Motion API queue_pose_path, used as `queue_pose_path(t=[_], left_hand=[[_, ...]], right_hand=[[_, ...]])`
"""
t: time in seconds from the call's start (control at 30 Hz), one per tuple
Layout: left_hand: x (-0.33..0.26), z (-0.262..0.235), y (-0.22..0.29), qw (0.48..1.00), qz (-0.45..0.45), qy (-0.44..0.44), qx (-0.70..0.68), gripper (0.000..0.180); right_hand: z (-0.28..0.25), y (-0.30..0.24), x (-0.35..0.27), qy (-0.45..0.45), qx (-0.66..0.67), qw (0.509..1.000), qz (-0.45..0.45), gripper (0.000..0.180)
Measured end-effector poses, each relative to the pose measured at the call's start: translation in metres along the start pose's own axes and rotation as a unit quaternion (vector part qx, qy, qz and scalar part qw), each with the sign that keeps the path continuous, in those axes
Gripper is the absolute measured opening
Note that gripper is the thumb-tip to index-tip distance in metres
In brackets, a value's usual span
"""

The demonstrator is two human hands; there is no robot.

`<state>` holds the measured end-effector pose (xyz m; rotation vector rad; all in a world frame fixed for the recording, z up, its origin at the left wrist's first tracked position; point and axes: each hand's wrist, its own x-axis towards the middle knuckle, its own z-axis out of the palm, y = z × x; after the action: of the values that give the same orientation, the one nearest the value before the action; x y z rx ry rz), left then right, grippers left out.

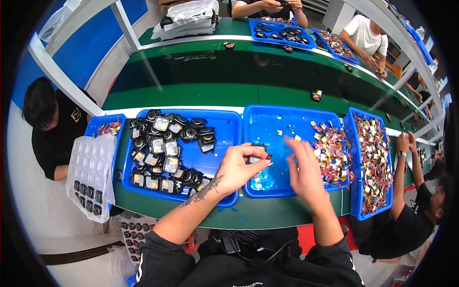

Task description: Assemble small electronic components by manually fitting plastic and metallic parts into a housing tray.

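Note:
My left hand (pixel 238 167) pinches a small black camera-like unit (pixel 258 148) with a pale grey face, above the left part of a blue tray (pixel 267 192). Fingers cover much of the unit. Just right of it, my right hand (pixel 304 170) is slightly blurred, its thumb and fingers apart and nothing visible in them. Right of that hand, in the same tray, lies a heap of small parts (pixel 330 150) in red, white and yellow. To the left, another blue tray (pixel 224 129) holds many black camera-like units (pixel 170 148), some showing round lenses, others pale rectangular faces.
A narrow blue tray (pixel 355 191) at the right is full of similar small parts. Clear plastic blister trays (pixel 91 158) lie at the left. Beyond the trays runs a green conveyor belt (pixel 205 86) with scattered pieces. Other people work at the left, right and far side.

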<state>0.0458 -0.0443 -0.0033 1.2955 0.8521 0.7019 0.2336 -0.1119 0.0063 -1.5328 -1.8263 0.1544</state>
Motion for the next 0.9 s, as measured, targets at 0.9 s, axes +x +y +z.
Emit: queue_pose_path(t=[0.9], left_hand=[[-0.002,0.007,-0.008,0.983,0.065,-0.011,-0.169,0.035]], right_hand=[[0.018,-0.032,0.012,0.064,0.276,0.948,0.146,0.01]])
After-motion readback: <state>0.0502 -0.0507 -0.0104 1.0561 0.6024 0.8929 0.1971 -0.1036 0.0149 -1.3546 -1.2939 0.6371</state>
